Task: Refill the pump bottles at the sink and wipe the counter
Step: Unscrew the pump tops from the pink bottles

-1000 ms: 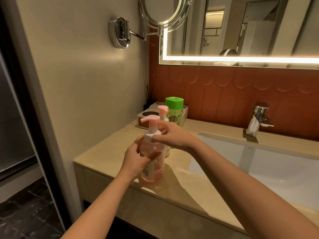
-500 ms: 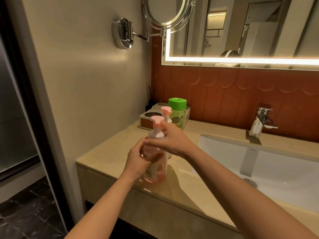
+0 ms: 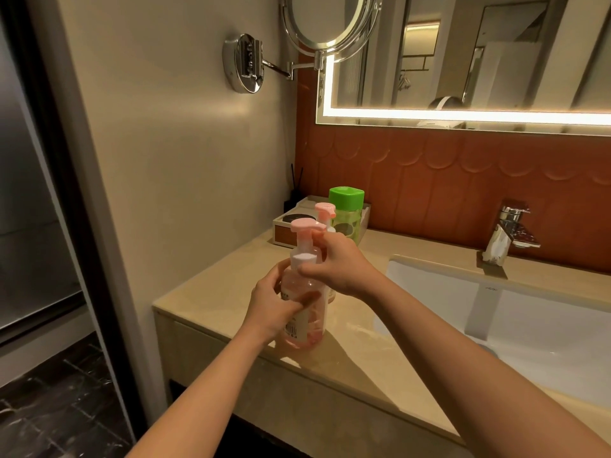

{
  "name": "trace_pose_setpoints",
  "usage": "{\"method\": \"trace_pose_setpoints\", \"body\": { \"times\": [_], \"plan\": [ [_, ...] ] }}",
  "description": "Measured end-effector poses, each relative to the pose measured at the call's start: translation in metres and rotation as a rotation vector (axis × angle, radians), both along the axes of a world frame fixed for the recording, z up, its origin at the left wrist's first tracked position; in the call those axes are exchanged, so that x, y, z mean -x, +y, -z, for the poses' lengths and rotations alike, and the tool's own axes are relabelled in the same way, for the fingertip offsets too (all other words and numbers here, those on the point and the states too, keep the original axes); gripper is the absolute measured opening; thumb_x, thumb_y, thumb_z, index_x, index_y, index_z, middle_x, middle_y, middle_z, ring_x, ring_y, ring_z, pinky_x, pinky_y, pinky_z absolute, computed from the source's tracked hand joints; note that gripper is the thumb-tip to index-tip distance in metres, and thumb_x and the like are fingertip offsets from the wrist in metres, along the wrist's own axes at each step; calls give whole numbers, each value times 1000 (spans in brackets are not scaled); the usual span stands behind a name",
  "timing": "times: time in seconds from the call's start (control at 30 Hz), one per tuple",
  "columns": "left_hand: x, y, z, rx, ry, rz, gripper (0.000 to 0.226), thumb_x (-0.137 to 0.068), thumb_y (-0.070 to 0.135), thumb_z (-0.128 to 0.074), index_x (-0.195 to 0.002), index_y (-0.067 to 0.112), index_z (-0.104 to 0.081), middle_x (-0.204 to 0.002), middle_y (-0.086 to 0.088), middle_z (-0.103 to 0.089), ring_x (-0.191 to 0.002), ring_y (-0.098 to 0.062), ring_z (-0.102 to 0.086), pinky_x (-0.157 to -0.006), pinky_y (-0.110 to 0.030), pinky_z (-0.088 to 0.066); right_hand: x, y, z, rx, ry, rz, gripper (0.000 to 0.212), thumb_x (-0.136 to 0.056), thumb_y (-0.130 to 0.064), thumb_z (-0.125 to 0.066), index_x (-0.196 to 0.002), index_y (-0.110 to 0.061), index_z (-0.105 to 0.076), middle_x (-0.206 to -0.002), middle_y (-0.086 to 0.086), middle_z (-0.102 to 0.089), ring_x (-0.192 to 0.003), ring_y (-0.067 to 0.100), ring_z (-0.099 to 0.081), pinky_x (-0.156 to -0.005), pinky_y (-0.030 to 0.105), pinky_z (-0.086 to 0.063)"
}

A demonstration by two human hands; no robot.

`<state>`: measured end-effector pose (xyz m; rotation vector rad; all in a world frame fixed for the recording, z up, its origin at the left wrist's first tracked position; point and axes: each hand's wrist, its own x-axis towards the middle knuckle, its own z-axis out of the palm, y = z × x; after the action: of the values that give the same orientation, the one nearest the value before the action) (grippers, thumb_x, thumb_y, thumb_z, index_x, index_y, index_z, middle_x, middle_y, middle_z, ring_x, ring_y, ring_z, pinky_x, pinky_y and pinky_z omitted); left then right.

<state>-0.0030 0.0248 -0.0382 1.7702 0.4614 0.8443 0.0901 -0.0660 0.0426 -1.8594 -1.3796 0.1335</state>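
Counter (image 3: 211, 297): runs from the wall at 9 o'clock to the sink at 3 o'clock.
Near pump bottle (image 3: 302, 312): upright on the counter near its front edge, at 9 o'clock of the sink (image 3: 562, 342).
Left hand (image 3: 274, 305): wrapped around the near pump bottle's body from its 8 o'clock side.
Right hand (image 3: 337, 264): on the bottle's collar, from 3 o'clock.
Second pump bottle (image 3: 325, 214): just behind the near one, at 12 o'clock.
Capped bottle (image 3: 346, 213): behind the second pump bottle, toward 1 o'clock.
Tray (image 3: 284, 228): back corner of the counter, against the wall.
Faucet (image 3: 506, 236): behind the sink, at its 12 o'clock.
Round mirror (image 3: 327, 19): on the wall, above the tray.
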Motion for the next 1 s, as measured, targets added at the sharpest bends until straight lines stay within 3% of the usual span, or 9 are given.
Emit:
{"method": "trace_pose_setpoints", "body": {
  "times": [0.13,0.27,0.37,0.5,0.6,0.67,0.8,1.0],
  "plan": [
    [0,-2,-2,-4,-15,10,54,-74,18,-75,-123,23,-54,-112,5,-63,-110,-17,-58,-90,-41,-52,2,1,0,49,102,-60,33,-78,-21,-70,-104,-16,-49,-99,1,-55,-91,14,-55,-80,29,-53],
    [-1,-1,0,1,-10,-3,56,-75,6,-73,-125,22,-52,-117,-3,-62,-112,-22,-56,-94,-48,-49,3,10,9,-14,15,122,50,-70,-44,-76,-106,-15,-57,-102,2,-62,-93,15,-59,-80,32,-56],
    [-1,1,1,-16,-10,2,56,-75,3,-71,-125,22,-52,-114,-4,-63,-110,-23,-57,-94,-48,-49,1,10,9,-19,-5,177,45,-72,-42,-75,-103,-12,-62,-97,3,-65,-88,16,-61,-76,31,-56],
    [0,1,1,-26,-14,7,59,-75,-1,-70,-126,24,-52,-111,2,-64,-108,-18,-58,-89,-36,-51,-2,2,0,-68,20,92,28,-74,-30,-75,-94,-14,-62,-90,-1,-64,-78,9,-59,-65,21,-51],
    [0,2,1,-41,-7,7,60,-73,-4,-69,-122,25,-53,-102,12,-63,-103,-13,-59,-80,-22,-49,-6,-1,-6,-125,81,61,25,-75,-26,-74,-93,-12,-63,-92,3,-67,-83,16,-63,-73,32,-53],
    [1,2,0,-44,-5,9,60,-72,-3,-71,-122,24,-54,-103,13,-63,-103,-11,-59,-80,-22,-48,-7,-3,-10,-159,95,44,32,-77,-28,-72,-99,-7,-63,-96,6,-67,-88,20,-64,-78,38,-55],
    [2,1,1,-47,-17,12,59,-73,1,-72,-125,22,-53,-108,8,-65,-103,-12,-59,-85,-29,-49,-7,-8,-18,-185,114,-7,42,-86,-31,-63,-118,-7,-52,-108,6,-60,-96,17,-59,-72,23,-52],
    [3,-1,0,-39,-22,40,65,-70,20,-78,-129,22,-51,-114,8,-64,-106,-10,-59,-87,-32,-51,-11,-15,-26,-298,246,-5,32,-92,-31,-54,-118,-13,-50,-102,-2,-58,-87,7,-58,-59,11,-50]
  ]
}}
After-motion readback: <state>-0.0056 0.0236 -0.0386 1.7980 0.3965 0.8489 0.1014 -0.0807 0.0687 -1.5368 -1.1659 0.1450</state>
